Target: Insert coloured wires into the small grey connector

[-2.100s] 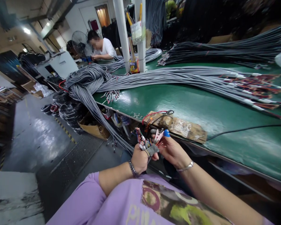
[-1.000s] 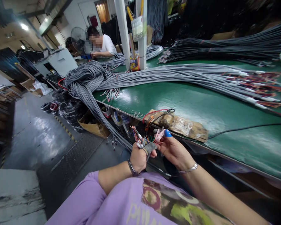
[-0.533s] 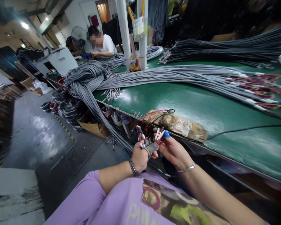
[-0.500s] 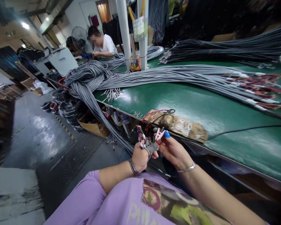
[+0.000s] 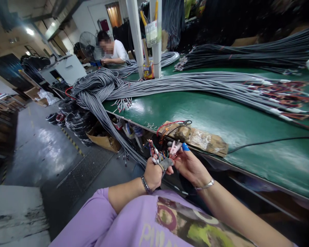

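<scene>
My left hand (image 5: 154, 173) is wrapped round the ends of several grey cables; a grey cover is on its thumb. Thin coloured wires (image 5: 153, 151) fan out above this fist. Close beside it, my right hand (image 5: 189, 166), with blue tape on a fingertip, pinches among the wire ends at a small pale pink clip-like piece (image 5: 175, 148). What exactly the right fingertips grip is too small to tell. Grey cables (image 5: 123, 139) run from a coil on the bench down toward my left hand.
A green bench (image 5: 221, 106) carries long grey cables (image 5: 195, 82) and black cables (image 5: 237, 55). A taped wooden board (image 5: 203, 139) lies at its near edge. White posts (image 5: 136, 37) rise from the bench; a person (image 5: 115, 49) sits beyond.
Both hands stay close together at the wires. The pale pink piece and the right fingertips have shifted and tilted slightly; the view has moved a little.
</scene>
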### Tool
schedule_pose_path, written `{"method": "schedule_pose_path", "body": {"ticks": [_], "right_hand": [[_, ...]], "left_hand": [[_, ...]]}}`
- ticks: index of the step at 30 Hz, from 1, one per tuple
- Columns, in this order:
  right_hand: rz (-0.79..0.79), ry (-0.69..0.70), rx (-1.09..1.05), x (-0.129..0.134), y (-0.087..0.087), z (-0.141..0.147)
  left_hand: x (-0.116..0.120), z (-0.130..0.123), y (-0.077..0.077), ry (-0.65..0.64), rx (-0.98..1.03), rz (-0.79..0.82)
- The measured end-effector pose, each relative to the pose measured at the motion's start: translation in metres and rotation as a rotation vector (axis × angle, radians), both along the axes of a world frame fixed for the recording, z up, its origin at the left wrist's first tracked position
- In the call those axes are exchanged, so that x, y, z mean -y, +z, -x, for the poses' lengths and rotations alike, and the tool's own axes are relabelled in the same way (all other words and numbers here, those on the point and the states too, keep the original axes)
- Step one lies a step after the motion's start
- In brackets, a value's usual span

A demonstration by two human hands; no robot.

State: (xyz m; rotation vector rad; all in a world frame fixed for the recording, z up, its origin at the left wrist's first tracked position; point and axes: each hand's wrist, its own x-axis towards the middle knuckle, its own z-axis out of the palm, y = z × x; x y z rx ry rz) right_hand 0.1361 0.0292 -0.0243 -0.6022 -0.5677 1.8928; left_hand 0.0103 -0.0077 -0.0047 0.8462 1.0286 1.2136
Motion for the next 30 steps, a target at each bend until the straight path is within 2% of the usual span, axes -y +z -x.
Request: {"method": "schedule_pose_path", "body": {"ticks": [6, 10, 12, 22, 25, 30], "right_hand": [[0.063, 0.084, -0.023, 0.001, -0.003, -0.008], [0.078, 0.239, 0.094, 0.007, -0.005, -0.018], [0.046, 0.273, 0.185, 0.012, -0.002, -0.021], [-0.199, 0.198, 0.570, 0.024, 0.020, -0.010], [-0.206, 0.151, 0.605, 0.025, 0.021, -0.008], [-0.220, 0.147, 0.621, 0.026, 0.022, -0.009]], "left_hand": [[0.007, 0.009, -0.010, 0.007, -0.020, -0.075], [0.010, 0.015, -0.020, -0.018, -0.084, -0.123], [0.010, 0.016, -0.021, -0.039, -0.108, -0.132], [0.013, 0.020, -0.017, -0.160, -0.205, -0.158], [0.014, 0.021, -0.019, -0.165, -0.201, -0.151], [0.014, 0.022, -0.021, -0.170, -0.207, -0.133]]}}
